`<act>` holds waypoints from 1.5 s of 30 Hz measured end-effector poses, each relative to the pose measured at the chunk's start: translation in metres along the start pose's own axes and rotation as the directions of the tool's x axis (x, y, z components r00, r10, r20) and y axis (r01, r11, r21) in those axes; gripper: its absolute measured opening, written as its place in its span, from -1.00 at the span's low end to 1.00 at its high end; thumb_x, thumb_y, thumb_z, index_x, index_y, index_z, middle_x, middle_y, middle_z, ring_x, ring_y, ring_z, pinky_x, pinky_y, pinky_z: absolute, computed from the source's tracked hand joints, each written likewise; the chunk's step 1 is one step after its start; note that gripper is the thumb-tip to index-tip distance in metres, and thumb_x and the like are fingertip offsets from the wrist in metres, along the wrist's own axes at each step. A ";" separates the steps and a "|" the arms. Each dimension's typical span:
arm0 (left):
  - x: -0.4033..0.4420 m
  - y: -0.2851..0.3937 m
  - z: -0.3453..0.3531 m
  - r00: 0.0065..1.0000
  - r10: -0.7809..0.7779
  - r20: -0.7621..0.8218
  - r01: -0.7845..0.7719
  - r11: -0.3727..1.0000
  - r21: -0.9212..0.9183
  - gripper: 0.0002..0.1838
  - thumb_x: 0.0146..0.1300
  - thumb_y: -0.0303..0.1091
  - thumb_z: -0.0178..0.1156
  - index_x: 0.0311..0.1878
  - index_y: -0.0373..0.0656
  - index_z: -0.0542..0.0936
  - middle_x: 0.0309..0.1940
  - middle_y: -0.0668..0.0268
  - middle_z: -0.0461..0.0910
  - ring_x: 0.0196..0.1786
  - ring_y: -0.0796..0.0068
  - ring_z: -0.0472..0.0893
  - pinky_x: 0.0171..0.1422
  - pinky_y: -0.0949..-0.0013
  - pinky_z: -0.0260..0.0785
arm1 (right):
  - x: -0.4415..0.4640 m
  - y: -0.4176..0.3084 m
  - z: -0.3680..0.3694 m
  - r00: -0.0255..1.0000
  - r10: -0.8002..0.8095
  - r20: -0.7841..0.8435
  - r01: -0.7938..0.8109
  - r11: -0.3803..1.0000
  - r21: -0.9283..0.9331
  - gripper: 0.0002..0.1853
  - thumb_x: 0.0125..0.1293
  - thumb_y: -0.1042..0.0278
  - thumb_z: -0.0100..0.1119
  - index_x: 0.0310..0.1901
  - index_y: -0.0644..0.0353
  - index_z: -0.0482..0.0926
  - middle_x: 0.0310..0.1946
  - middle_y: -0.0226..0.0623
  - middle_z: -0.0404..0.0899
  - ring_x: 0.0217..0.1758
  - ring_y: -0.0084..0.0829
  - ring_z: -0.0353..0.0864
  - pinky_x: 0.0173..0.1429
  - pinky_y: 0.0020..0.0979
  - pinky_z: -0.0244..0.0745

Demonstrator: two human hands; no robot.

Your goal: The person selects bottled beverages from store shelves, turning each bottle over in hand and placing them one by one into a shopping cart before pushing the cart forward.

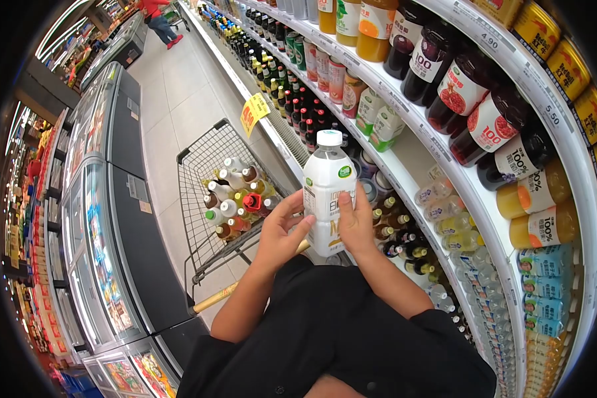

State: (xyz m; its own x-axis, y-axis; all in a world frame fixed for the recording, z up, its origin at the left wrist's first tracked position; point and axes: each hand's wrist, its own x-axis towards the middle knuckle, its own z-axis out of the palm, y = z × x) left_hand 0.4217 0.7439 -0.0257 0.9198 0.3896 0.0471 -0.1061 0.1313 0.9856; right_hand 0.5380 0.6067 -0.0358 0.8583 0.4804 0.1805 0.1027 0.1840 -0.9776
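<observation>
A white plastic drink bottle (326, 192) with a white cap and a green logo stands upright between my hands in front of my chest. My left hand (286, 225) holds its left side, thumb across the label. Around its right side is my right hand (356, 222), with the thumb lying on the front. Part of the label print is hidden by the thumbs. Just beyond my left forearm is a wire shopping cart (196, 179) with a yellowish handle (215, 298). Several bottles (235, 192) with differently coloured caps are gathered inside it.
Curved drink shelves (438, 149) rise on my right, lined with juice bottles (458, 83), cartons (385, 126) and cans (574, 66). A yellow price tag (253, 114) sticks out over the aisle. Freezer cabinets (129, 199) run along the left. A person in red (158, 20) is farther down the aisle.
</observation>
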 end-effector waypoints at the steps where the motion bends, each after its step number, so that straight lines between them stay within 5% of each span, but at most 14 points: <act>1: 0.000 -0.001 -0.001 1.000 0.000 -0.001 0.000 1.000 0.000 -0.35 0.43 -0.61 0.27 0.56 -0.35 0.33 0.45 0.05 0.47 0.48 0.24 0.48 0.51 0.19 0.44 | 0.000 -0.001 0.001 1.000 0.001 0.001 -0.001 1.000 0.000 -0.40 0.65 -0.01 0.10 0.45 0.33 0.41 0.22 -0.17 0.63 0.25 -0.42 0.59 0.35 -0.35 0.46; 4: -0.002 -0.001 0.001 0.998 -0.052 0.039 0.051 0.999 0.013 -0.23 0.43 -0.59 0.28 0.63 -0.33 0.19 0.52 0.00 0.38 0.53 0.21 0.43 0.57 0.16 0.35 | 0.000 -0.002 0.005 1.000 -0.004 -0.005 0.004 1.000 0.017 -0.42 0.67 0.01 0.06 0.45 0.34 0.39 0.25 -0.18 0.61 0.28 -0.40 0.57 0.37 -0.34 0.45; 10: 0.004 -0.019 0.009 0.992 0.086 0.096 -0.085 0.996 -0.010 -0.03 0.43 -0.58 0.27 0.73 -0.30 -0.11 0.65 -0.03 0.16 0.64 0.19 0.27 0.66 0.10 0.15 | 0.002 0.004 0.006 0.985 0.157 0.075 -0.170 0.958 0.232 -0.31 0.70 0.14 -0.02 0.66 0.31 0.05 0.49 -0.08 0.35 0.50 -0.38 0.37 0.53 -0.32 0.30; 12: 0.005 -0.016 0.005 1.000 -0.013 0.025 0.016 0.992 -0.124 -0.05 0.44 -0.54 0.30 0.71 -0.36 -0.08 0.66 0.01 0.15 0.65 0.22 0.24 0.69 0.19 0.10 | 0.003 0.000 0.005 0.941 0.257 0.218 -0.333 0.811 0.481 -0.20 0.65 0.30 0.04 0.71 0.29 -0.16 0.60 -0.07 0.18 0.59 -0.36 0.26 0.61 -0.29 0.21; 15: 0.006 -0.005 0.001 1.000 -0.019 0.020 0.023 0.980 -0.199 -0.10 0.48 -0.53 0.24 0.72 -0.33 -0.08 0.65 0.01 0.17 0.62 0.24 0.29 0.67 0.18 0.14 | 0.004 -0.017 0.005 0.934 0.166 0.316 -0.270 0.907 0.323 -0.10 0.55 0.47 0.12 0.71 0.29 -0.23 0.65 -0.09 0.09 0.65 -0.33 0.21 0.65 -0.27 0.16; 21: 0.006 -0.009 -0.005 0.999 -0.045 0.006 0.045 0.970 -0.239 -0.13 0.51 -0.51 0.19 0.73 -0.28 -0.06 0.63 0.05 0.22 0.58 0.26 0.35 0.63 0.16 0.19 | 0.005 -0.008 0.007 0.934 0.128 0.335 -0.245 0.910 0.335 -0.02 0.46 0.60 0.18 0.71 0.30 -0.25 0.67 -0.06 0.08 0.69 -0.32 0.15 0.67 -0.27 0.13; 40: 0.008 -0.008 0.000 0.999 -0.040 -0.027 0.030 0.957 -0.289 -0.17 0.49 -0.54 0.20 0.70 -0.34 0.01 0.61 0.03 0.27 0.54 0.26 0.42 0.62 0.18 0.23 | 0.003 -0.009 0.007 0.943 0.053 0.329 -0.154 0.945 0.288 -0.02 0.46 0.51 0.23 0.71 0.33 -0.22 0.66 -0.01 0.08 0.67 -0.29 0.19 0.65 -0.27 0.15; 45: 0.008 -0.009 0.002 0.997 -0.056 -0.048 0.040 0.956 -0.291 -0.17 0.48 -0.53 0.22 0.69 -0.35 0.03 0.59 0.01 0.29 0.53 0.24 0.42 0.61 0.18 0.26 | 0.005 -0.006 0.005 0.939 0.062 0.338 -0.122 0.980 0.157 0.01 0.45 0.43 0.30 0.70 0.34 -0.22 0.63 0.04 0.09 0.67 -0.23 0.17 0.65 -0.24 0.16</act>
State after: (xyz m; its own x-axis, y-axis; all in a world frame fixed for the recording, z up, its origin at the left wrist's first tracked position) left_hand 0.4303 0.7442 -0.0339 0.9053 0.4245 -0.0159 -0.1747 0.4060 0.8970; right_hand 0.5393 0.6118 -0.0281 0.6424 0.7525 0.1452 -0.0828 0.2564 -0.9630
